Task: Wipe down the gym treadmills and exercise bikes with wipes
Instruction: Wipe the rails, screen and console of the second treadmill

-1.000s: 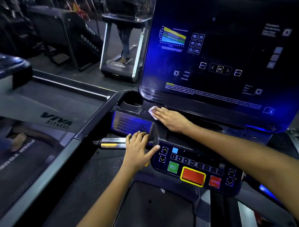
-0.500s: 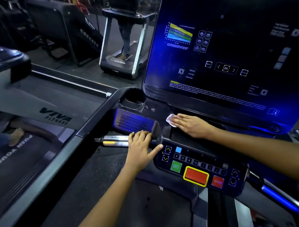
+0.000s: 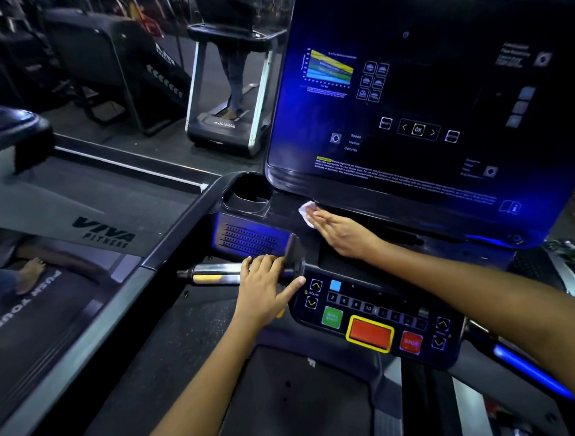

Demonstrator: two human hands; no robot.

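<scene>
A dark treadmill console fills the view, with a big lit screen above and a button panel below. My right hand lies flat on the black ledge just under the screen and presses a small white wipe against it, the wipe sticking out past my fingertips. My left hand is wrapped around the chrome handlebar grip at the console's left, thumb pointing towards the panel.
A cup holder sits left of the wipe, with a speaker grille below it. Left of me runs a neighbouring treadmill belt with a person's bare foot on it. Another treadmill stands ahead with a person walking.
My right hand and the wipe slid right along the ledge, then back left and up towards the screen's lower edge. My left hand stayed on the handlebar grip.
</scene>
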